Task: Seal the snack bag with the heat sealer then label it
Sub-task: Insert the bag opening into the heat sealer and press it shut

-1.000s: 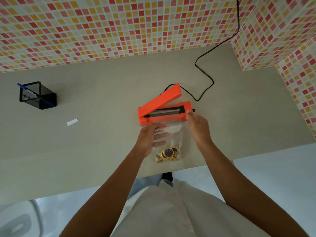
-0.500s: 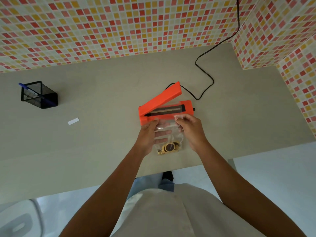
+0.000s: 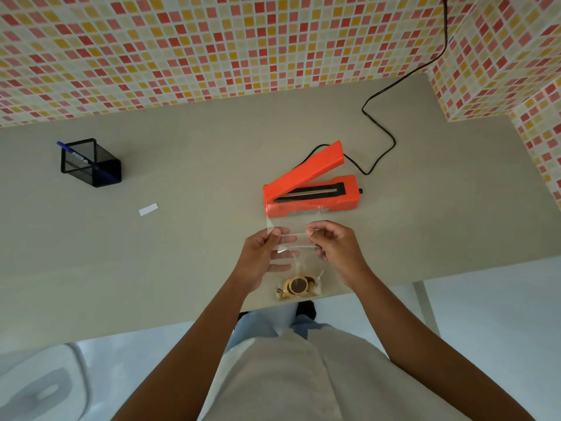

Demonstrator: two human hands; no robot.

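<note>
A clear snack bag (image 3: 296, 235) with brown and yellow snacks (image 3: 297, 287) at its bottom hangs over the table's near edge. My left hand (image 3: 261, 256) pinches its upper left side and my right hand (image 3: 337, 250) pinches its upper right side. The bag's open top edge reaches the front of the orange heat sealer (image 3: 309, 192), whose lid stands raised above the black sealing strip. A small white label (image 3: 148, 209) lies flat on the table to the left.
A black mesh pen holder (image 3: 91, 162) with a blue pen stands at the far left. The sealer's black cord (image 3: 382, 129) snakes to the tiled wall at the back right. A white chair (image 3: 42, 387) shows below the table's left edge.
Both hands have drawn back from the sealer toward me with the bag. The bag's top no longer lies on the sealing strip and is held up in front of it.
</note>
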